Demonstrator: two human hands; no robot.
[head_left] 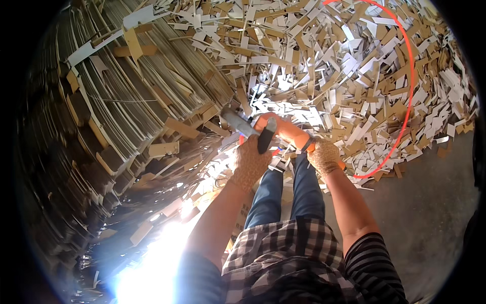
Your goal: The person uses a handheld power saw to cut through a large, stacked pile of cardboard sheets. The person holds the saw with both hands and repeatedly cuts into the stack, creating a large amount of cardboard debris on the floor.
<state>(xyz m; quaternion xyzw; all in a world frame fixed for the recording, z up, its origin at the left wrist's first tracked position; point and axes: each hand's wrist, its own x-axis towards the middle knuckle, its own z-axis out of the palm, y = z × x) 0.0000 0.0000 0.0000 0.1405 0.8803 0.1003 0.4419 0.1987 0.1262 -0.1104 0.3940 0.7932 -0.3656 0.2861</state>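
Note:
Both my hands wear knitted tan work gloves. My left hand (250, 162) grips the dark front handle of an orange and grey power tool (263, 129) whose grey nose points up-left toward a big stack of cardboard sheets (126, 91). My right hand (324, 157) holds the orange rear end of the same tool. The tool is held out over my knees, just short of the stack's edge.
A wide heap of brown and white cardboard offcuts (344, 76) covers the ground ahead. A thin orange hose (410, 76) loops over the heap toward the tool. Bare concrete floor (430, 213) lies at the right. Strong sun glare (152, 263) washes out the lower left.

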